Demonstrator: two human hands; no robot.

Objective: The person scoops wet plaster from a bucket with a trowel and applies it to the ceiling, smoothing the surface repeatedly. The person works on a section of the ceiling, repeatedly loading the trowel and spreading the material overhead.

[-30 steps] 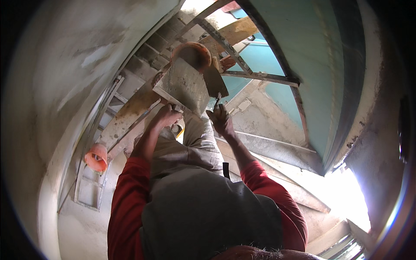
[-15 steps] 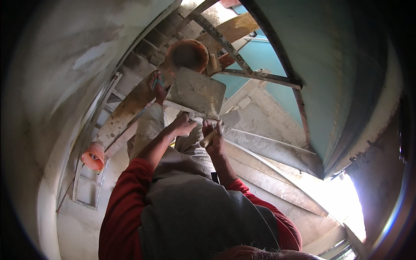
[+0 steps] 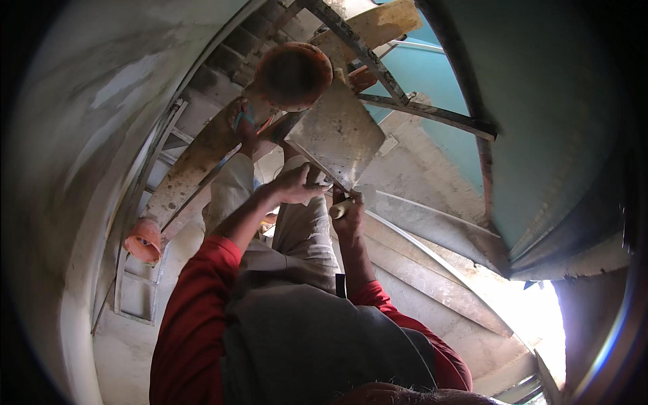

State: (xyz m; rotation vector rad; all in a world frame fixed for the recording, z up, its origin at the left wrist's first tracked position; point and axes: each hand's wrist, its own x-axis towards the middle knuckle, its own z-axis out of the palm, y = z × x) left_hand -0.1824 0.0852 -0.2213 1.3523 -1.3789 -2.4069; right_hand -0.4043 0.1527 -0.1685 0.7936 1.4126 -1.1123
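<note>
Board [image 3: 337, 138], flat and greyish, is lying just beyond both hands, presenting its corners as a diamond, with no clear long axis. The left hand [image 3: 295, 185] is holding it by its near-left edge, its grip narrow, though the fingers' exact placing underneath is staying hidden. The right hand [image 3: 352, 212] is sitting nearer the near corner, its grip wrapping a pale tool handle [image 3: 341, 208]; the blade is not showing clearly. An orange bucket [image 3: 290, 108] is standing left of the far corner, perhaps touching.
</note>
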